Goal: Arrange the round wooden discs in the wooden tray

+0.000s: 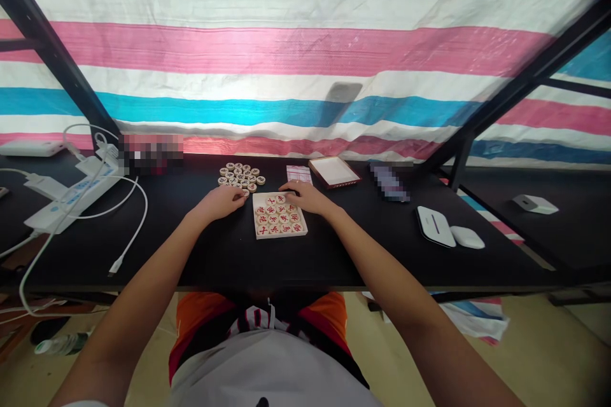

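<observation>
A shallow white tray (pixel 281 236) on the black desk holds rows of round xiangqi pieces (pixel 272 219) with red characters. Beyond its left corner lies a cluster of xiangqi pieces (pixel 237 172) with dark characters. My left hand (pixel 223 201) rests between cluster and tray, its fingers curled closed at a xiangqi piece (pixel 245 193) by the fingertips. My right hand (pixel 308 196) is at the tray's far right corner, index finger along the far edge and thumb over the pieces inside, closed around that edge. The hand hides part of the top row.
Behind the tray lie a patterned paper card (pixel 299 173) and an open box lid (pixel 334 172). A blurred phone-like object (pixel 389 181) and two white devices (pixel 435 226) are on the right. A power strip (pixel 71 200) with white cables (pixel 144 203) occupies the left.
</observation>
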{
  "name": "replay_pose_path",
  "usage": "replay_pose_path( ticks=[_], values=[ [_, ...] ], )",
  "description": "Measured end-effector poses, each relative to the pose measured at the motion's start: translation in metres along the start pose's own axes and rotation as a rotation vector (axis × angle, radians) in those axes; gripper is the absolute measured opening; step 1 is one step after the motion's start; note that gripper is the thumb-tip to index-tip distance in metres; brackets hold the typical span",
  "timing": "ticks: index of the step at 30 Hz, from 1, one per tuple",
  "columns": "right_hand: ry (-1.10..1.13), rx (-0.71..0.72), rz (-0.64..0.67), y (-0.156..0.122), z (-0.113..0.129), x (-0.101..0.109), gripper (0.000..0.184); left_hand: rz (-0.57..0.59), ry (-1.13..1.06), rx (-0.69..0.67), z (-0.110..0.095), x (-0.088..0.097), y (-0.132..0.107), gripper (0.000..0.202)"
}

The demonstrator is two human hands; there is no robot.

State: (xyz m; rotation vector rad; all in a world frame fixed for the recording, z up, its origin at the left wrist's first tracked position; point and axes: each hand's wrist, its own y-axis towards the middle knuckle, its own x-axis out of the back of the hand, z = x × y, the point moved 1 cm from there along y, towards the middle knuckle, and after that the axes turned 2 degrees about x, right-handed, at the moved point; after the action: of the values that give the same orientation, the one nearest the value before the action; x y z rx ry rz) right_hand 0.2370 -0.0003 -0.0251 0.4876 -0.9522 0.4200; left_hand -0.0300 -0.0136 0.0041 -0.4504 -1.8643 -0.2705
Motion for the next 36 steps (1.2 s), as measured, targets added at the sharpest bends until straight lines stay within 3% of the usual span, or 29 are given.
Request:
replay_pose_path(
  ticks=[5,11,15,25,36],
  values=[
    [0.012,0.004,-0.003,0.000,0.001,0.001,0.028,-0.086,0.037,-0.067,-0.010,0.000,-0.001,0.028],
    [0.004,-0.004,-0.012,0.003,-0.001,-0.001,0.033,-0.354,0.015,-0.348,-0.027,-0.013,0.000,0.029],
    [-0.023,0.014,-0.018,0.003,-0.001,-0.002,0.031,-0.316,0.018,-0.448,-0.028,-0.026,0.003,0.030],
    [-0.031,0.066,-0.023,0.000,-0.003,-0.003,0.026,-0.184,0.055,-0.338,-0.026,-0.035,0.006,0.034],
    [-0.026,0.063,-0.011,0.000,-0.001,-0.001,0.027,-0.259,0.075,-0.281,-0.029,-0.030,0.005,0.029]
  ],
)
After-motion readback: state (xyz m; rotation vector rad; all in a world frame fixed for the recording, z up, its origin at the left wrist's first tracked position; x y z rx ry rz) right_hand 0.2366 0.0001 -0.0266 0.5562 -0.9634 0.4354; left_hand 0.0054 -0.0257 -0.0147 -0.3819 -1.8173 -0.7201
